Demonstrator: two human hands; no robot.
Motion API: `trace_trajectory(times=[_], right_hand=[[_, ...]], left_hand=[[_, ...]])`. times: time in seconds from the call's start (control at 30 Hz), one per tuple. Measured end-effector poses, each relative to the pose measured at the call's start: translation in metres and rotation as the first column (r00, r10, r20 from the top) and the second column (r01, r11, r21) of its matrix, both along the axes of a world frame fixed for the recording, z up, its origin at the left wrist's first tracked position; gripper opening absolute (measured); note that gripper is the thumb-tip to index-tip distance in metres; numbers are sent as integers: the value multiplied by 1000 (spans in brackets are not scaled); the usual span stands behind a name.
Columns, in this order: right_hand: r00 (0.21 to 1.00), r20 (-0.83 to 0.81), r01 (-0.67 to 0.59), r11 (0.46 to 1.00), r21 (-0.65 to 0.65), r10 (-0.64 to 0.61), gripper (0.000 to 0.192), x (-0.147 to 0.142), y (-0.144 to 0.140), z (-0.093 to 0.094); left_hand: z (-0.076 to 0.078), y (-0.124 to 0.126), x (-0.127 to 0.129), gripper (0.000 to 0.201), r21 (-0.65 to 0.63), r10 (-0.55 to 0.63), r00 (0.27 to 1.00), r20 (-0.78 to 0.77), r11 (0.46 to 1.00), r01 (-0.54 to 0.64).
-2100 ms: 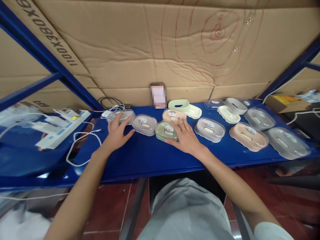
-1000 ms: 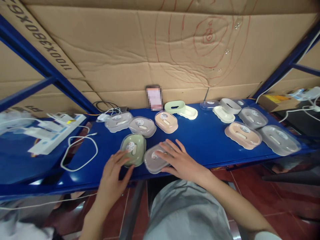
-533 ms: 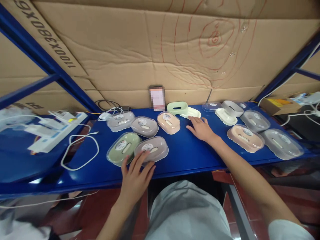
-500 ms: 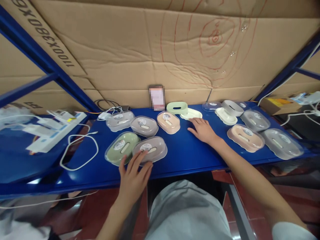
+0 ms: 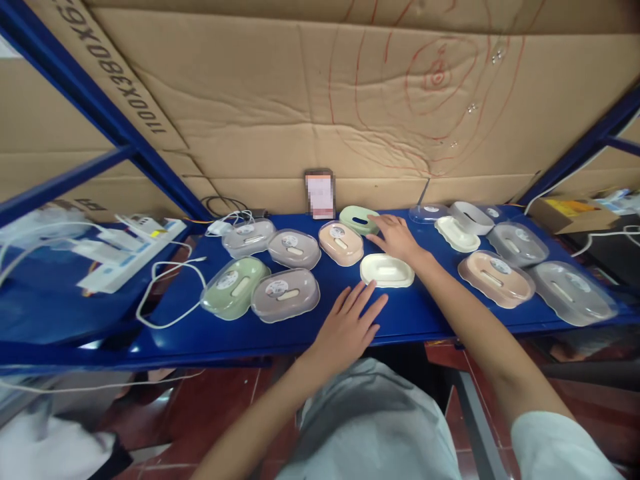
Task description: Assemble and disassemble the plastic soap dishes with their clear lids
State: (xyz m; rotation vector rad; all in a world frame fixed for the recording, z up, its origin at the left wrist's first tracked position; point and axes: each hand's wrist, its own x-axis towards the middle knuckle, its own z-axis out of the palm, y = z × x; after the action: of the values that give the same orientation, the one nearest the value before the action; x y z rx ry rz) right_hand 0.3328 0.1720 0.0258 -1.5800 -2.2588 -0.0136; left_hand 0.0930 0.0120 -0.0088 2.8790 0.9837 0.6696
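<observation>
The left hand (image 5: 350, 323) lies spread flat at centre frame, just below the cream tray (image 5: 387, 270). The right hand (image 5: 397, 239), grip spread, touches the green soap dish (image 5: 358, 219). Upper left, the cardboard (image 5: 280, 93) reads "1100X380X6", upside down.

The tabletop (image 5: 425, 313) is blue painted metal with a glossy, reflective finish. The cream tray (image 5: 387, 271) is smooth, matt plastic. The green dish (image 5: 358, 219) is smooth plastic. The lidded boxes (image 5: 285, 294) carry translucent, frosted plastic covers. The backing sheet (image 5: 280, 100) is creased, matt corrugated cardboard.
</observation>
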Motion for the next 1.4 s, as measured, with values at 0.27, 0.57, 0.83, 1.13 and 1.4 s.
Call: trace_trajectory(times=[0.27,0.57,0.83,1.13,1.4], right_hand=[[1000,13,-6,999,-36,7,43,56,-75,-8],[977,-78,-193,979,64,198,37,-1,-204,-26],[967,28,-255,957,139,254,37,-8,-206,-39],[905,71,420,907,22,-421,69,54,-23,-8],[950,204,256,963,-82,-235,55,40,-37,-22]], left_hand=[[-9,19,-17,29,-36,46,997,66,998,-44],[-12,4,-26,56,-66,102,978,183,994,-91],[-22,5,-30,30,-60,76,979,188,996,-66],[-18,2,-30,32,-78,95,980,176,994,-82],[-18,2,-32,33,-98,75,980,183,994,-58]])
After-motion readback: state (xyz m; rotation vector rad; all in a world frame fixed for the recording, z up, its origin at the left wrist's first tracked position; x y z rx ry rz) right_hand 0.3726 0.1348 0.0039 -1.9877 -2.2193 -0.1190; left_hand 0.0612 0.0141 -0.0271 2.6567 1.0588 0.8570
